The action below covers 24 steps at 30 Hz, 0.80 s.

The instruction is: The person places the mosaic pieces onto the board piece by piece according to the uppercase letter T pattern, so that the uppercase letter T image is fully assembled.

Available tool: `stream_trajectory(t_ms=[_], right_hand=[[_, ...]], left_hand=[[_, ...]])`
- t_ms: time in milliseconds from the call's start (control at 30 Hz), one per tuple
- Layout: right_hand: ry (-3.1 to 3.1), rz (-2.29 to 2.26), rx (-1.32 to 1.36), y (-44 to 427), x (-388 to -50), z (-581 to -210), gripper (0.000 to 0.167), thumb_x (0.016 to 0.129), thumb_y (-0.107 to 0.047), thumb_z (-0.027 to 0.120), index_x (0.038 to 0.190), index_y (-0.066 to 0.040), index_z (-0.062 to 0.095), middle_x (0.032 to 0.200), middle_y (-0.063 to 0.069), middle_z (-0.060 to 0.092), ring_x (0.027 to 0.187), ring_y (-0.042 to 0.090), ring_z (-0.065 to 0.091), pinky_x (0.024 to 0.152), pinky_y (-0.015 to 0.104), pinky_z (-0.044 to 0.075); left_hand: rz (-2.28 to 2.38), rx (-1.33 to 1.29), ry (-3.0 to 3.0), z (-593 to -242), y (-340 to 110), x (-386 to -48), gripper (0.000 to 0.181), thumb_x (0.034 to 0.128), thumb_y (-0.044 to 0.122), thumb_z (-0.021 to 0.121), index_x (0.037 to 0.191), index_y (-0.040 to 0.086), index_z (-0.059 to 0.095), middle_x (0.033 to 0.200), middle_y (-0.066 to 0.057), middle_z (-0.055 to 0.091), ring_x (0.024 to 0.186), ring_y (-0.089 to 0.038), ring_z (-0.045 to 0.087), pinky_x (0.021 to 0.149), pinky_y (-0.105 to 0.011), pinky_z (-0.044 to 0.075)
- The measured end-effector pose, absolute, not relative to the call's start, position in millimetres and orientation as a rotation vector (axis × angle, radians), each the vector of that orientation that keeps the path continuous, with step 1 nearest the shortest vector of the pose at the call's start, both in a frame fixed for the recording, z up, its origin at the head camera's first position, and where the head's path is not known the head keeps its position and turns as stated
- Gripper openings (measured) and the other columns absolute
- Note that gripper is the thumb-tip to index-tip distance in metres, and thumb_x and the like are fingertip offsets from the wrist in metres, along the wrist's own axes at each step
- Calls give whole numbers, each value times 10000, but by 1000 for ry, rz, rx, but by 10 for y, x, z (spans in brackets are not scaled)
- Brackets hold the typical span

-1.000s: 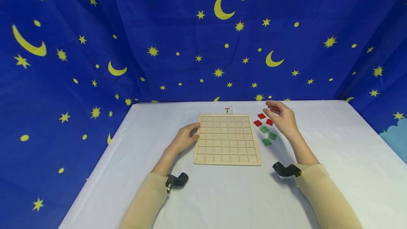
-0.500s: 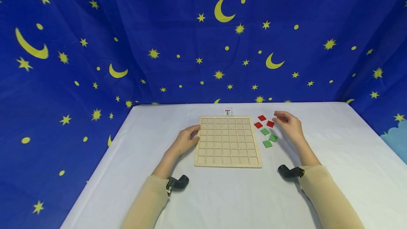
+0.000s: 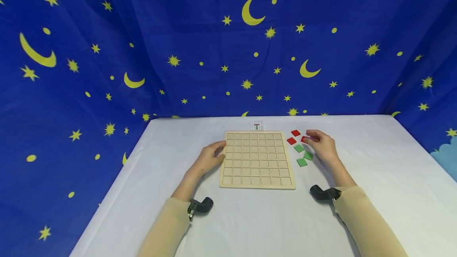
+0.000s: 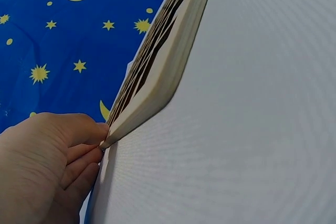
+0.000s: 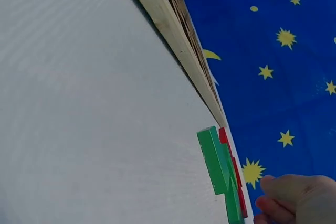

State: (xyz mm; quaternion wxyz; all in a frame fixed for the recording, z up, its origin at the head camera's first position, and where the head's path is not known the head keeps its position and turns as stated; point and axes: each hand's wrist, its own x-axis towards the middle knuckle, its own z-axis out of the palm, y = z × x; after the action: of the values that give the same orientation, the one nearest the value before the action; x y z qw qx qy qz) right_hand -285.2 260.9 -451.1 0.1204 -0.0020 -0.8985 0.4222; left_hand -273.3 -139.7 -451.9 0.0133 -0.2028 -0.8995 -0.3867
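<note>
A square wooden grid board [image 3: 258, 188] lies flat on the white table, with no tiles in its cells. My left hand [image 3: 208, 158] holds the board's left edge; in the left wrist view the thumb [image 4: 86, 129] and fingers meet at that edge. Right of the board lie several tiles, among them a red tile [image 3: 295, 133], a second red tile [image 3: 291, 141] and a green tile [image 3: 302, 162]. My right hand [image 3: 323, 146] is over the rightmost red tile [image 3: 303, 139], thumb and fingertips at its right side and partly covering it. Whether they touch it I cannot tell.
Behind the board lies a small printed card [image 3: 256, 126] with a red and green T pattern on a grid. A blue curtain [image 3: 200, 43] with yellow stars and moons hangs behind the table [image 3: 257, 221]. Each wrist wears a black camera mount [image 3: 323, 193].
The right hand first drew back toward the front right and lowered, then came left onto the rightmost red tile. The left hand stays at the board's edge. The head view has shifted slightly.
</note>
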Motion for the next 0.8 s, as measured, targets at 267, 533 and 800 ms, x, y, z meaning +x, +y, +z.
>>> stream_trajectory(t_ms=[267, 533, 800], right_hand=[[-2675, 1121, -30, 2619, -2874, -4581, 368, 899, -96, 620, 1229, 57, 562, 1177, 245, 595, 1063, 385, 571, 921, 490, 473], [-2687, 1081, -50, 2592, -2868, -4624, 372, 902, -93, 612, 1243, 43, 555, 1208, 241, 571, 1107, 388, 531, 947, 499, 453], [-2660, 1027, -34, 2584, -2874, -4637, 329, 896, -66, 603, 1205, 44, 582, 1173, 235, 592, 1096, 385, 537, 946, 504, 449]], left_hand=[[-1210, -632, -2796, -4511, -1389, -2738, 500, 878, 62, 635, 1351, 3, 485, 1326, -138, 527, 1244, -256, 472, 1053, -331, 380], [-1207, -643, -2789, -4511, -1395, -2719, 497, 880, 61, 629, 1352, 4, 484, 1327, -141, 527, 1252, -263, 464, 1063, -346, 369], [-1200, -637, -2788, -4509, -1394, -2721, 501, 878, 64, 633, 1353, 12, 484, 1333, -136, 523, 1246, -257, 471, 1058, -336, 374]])
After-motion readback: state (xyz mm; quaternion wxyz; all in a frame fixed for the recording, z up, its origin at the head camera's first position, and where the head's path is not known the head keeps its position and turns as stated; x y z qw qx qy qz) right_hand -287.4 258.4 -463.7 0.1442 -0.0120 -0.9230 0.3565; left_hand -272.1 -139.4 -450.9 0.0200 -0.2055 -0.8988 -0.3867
